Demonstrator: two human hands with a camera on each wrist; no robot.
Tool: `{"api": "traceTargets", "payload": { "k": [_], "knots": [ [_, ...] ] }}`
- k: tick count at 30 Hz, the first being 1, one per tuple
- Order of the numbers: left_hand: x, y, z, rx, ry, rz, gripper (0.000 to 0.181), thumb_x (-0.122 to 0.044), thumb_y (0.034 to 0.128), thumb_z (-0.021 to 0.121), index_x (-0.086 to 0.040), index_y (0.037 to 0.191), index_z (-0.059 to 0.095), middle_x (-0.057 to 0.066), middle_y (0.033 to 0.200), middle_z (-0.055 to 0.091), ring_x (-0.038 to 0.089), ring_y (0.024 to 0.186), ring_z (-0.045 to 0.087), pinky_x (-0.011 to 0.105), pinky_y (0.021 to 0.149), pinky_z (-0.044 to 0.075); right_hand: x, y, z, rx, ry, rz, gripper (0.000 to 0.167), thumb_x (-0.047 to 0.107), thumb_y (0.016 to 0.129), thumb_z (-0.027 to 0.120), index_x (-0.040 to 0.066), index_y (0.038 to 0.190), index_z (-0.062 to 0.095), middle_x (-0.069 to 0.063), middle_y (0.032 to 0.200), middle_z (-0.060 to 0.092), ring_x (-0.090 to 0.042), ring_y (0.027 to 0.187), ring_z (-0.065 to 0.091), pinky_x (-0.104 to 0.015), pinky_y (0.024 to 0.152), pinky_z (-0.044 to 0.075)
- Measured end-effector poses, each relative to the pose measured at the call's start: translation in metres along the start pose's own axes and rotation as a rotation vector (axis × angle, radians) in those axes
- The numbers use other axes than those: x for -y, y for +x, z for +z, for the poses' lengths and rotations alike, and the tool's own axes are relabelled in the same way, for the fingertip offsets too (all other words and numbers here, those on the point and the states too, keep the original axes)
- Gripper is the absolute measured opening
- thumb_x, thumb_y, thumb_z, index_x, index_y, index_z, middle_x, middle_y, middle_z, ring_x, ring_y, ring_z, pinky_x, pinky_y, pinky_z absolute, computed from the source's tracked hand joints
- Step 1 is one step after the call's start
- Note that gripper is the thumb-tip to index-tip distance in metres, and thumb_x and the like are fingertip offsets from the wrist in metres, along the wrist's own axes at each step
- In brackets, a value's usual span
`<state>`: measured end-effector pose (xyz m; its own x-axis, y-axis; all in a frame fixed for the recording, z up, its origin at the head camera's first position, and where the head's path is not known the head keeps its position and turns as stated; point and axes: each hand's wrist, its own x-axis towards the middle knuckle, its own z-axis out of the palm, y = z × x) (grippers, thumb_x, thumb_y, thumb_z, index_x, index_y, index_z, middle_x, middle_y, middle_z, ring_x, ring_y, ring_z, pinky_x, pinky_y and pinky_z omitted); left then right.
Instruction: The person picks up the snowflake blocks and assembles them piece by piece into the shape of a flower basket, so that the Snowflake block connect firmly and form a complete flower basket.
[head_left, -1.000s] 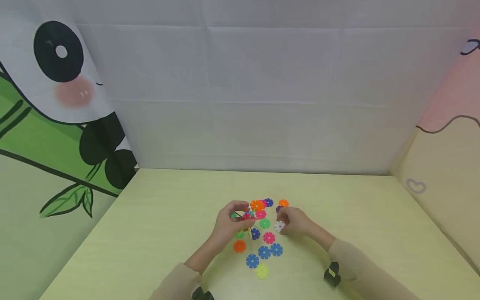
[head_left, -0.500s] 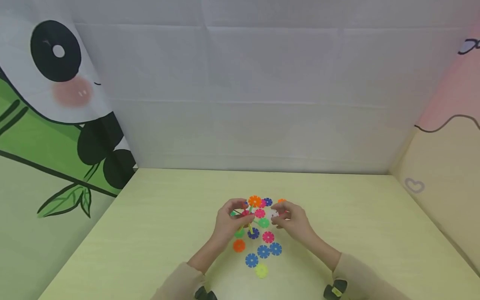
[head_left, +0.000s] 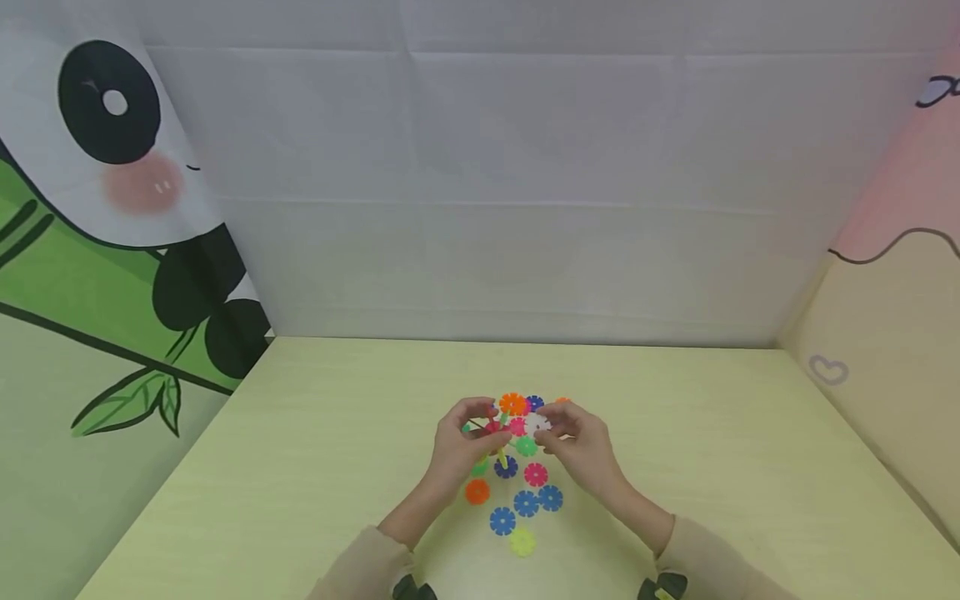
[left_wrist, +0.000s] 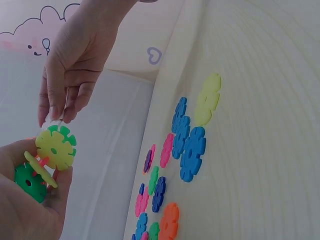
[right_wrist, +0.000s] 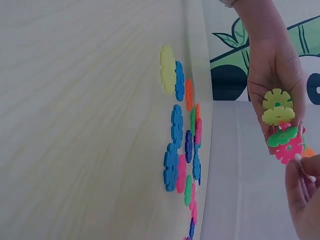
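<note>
L hand (head_left: 457, 446) fingers pinch 1 joined cluster of notched round plastic discs (left_wrist: 54, 159), incl. 2 yellow, above the counter (head_left: 337, 450). R hand (head_left: 590, 446) fingers pinch 1 white notched plastic disc (head_left: 537, 423) nr it; can't tell if touching. Below, approx. nearest wearer: 3 blue notched discs (head_left: 527, 503), 1 pale-yellow notched disc (head_left: 522, 542). Others behind part-hidden, total no. unclear.

The discs (left_wrist: 193, 154) look like smooth plastic, the tabletop (left_wrist: 260, 150) faintly wood-grained.

Right hand (head_left: 587, 438) raised, white disc (head_left: 537, 423) now beside held cluster (right_wrist: 282, 135)
</note>
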<state>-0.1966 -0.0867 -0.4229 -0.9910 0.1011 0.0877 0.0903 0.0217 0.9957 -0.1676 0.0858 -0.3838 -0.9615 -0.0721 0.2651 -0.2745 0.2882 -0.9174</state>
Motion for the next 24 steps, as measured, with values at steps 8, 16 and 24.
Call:
{"api": "traceTargets", "payload": {
  "k": [8, 16, 24],
  "knots": [
    [-0.001, -0.003, 0.005, -0.012, 0.013, 0.037, 0.047, -0.010, 0.0770, 0.072, -0.001, 0.118, 0.051, 0.014, 0.105, 0.054, 0.023, 0.089, 0.058, 0.025, 0.075, 0.053, -0.028, 0.007, 0.006, -0.037, 0.053, -0.063, 0.022, -0.004, 0.077, 0.067, -0.001, 0.098, 0.063, -0.010, 0.080, 0.063, -0.029, 0.071, 0.063, -0.023, 0.062, 0.054],
    [-0.009, -0.004, 0.011, -0.070, 0.044, 0.121, 0.043, -0.009, 0.0756, 0.073, -0.006, 0.115, 0.055, 0.016, 0.104, 0.055, 0.021, 0.093, 0.053, 0.022, 0.079, 0.050, -0.027, 0.011, 0.006, -0.067, 0.078, -0.050, 0.018, -0.005, 0.077, 0.067, -0.001, 0.094, 0.065, -0.010, 0.080, 0.066, -0.016, 0.070, 0.065, -0.023, 0.063, 0.054],
    [-0.011, -0.007, 0.015, -0.107, 0.054, 0.076, 0.042, -0.010, 0.0747, 0.074, -0.007, 0.113, 0.056, 0.011, 0.103, 0.056, 0.026, 0.094, 0.053, 0.024, 0.079, 0.051, -0.030, 0.011, 0.009, -0.080, 0.116, 0.011, 0.019, -0.004, 0.076, 0.068, -0.001, 0.094, 0.067, -0.010, 0.078, 0.065, -0.015, 0.068, 0.065, -0.025, 0.062, 0.054]
  ]
}}
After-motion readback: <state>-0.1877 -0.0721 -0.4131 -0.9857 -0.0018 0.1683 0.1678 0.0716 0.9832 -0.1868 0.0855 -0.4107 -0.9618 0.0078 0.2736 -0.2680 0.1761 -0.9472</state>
